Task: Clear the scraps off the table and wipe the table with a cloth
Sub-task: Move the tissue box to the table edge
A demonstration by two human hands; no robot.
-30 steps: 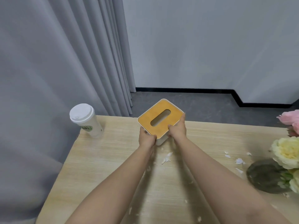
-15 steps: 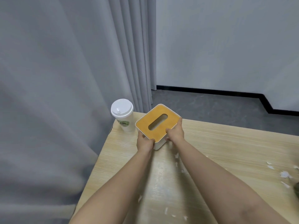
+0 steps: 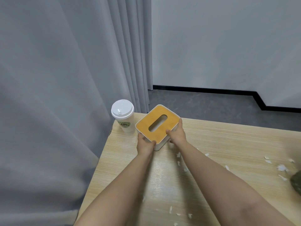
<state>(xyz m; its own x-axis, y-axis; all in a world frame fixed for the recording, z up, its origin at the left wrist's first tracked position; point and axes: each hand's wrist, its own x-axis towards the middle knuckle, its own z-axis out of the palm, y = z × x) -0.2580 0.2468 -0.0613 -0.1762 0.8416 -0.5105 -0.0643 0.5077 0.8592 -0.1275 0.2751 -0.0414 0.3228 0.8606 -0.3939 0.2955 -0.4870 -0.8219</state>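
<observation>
Two hands (image 3: 145, 145) (image 3: 177, 135) grip one tissue box (image 3: 157, 123); one cup (image 3: 124, 116) beside.

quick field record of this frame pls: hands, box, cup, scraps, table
left hand: grips the near left corner of the tissue box
right hand: grips the box's right side
tissue box: white, orange slotted lid, at the table's far left corner
cup: white lidded paper cup, upright, just left of the box
scraps: white bits scattered on the right and near parts of the table
table: light wood
cloth: none in view
</observation>
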